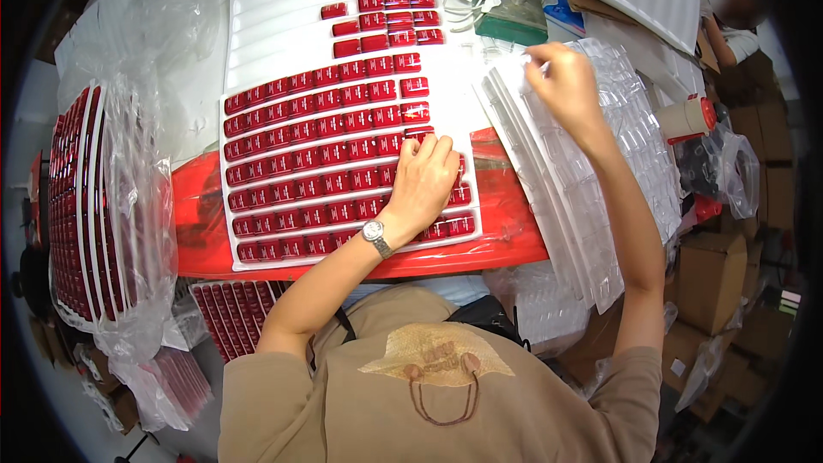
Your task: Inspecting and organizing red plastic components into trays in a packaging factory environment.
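Rows of small, glossy red cases (330, 126) fill the near white tray (360, 261) in front of me. My left hand (424, 178), a watch on its wrist, lies over the tray's right part. Its bent fingers close at the edge of one red case (418, 132), partly hidden by the fingertips. Farther right, my right hand (566, 86) is raised above the stacked clear plastic trays (549, 163). Its thumb and fingertips are pinched together, and a tiny whitish bit shows there, too small to name.
Behind lies another white tray (287, 17), partly filled with red cases. Plastic-wrapped filled trays (103, 206) stand at the left. A red covering (506, 223) lies over the table's front. A green box (512, 27) and cables sit at the back, cardboard boxes (711, 279) at right.
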The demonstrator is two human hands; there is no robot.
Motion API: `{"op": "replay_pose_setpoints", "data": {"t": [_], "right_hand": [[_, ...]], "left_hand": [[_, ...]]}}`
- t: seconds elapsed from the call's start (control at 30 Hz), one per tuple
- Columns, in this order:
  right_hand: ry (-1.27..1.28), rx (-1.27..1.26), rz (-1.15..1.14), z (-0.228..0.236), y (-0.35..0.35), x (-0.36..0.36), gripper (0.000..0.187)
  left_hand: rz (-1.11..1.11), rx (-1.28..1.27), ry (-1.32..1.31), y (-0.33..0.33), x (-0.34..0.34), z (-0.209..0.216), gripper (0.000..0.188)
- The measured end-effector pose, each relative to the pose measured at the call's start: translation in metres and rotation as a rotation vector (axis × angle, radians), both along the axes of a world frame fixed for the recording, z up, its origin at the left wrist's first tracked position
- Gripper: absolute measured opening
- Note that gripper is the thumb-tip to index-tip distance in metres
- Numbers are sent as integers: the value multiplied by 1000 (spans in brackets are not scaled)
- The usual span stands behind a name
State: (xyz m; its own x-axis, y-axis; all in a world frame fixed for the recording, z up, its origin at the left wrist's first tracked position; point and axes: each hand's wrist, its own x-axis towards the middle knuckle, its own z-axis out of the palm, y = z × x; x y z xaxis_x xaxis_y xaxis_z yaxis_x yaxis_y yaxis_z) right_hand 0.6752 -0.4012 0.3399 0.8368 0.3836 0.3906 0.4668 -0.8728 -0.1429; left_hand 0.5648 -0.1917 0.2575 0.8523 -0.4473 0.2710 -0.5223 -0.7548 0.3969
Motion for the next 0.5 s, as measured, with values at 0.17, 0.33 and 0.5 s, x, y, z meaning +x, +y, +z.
{"op": "replay_pose_setpoints", "data": {"t": [0.17, 0.33, 0.5], "right_hand": [[803, 822, 114, 59, 15, -72, 11], [541, 544, 257, 27, 52, -114, 23], [256, 207, 29, 26, 34, -57, 36]], "left_hand": [[-138, -837, 268, 16, -1, 21, 30], [-426, -918, 482, 19, -21, 42, 36], [-370, -1518, 1165, 25, -33, 29, 52]]}}
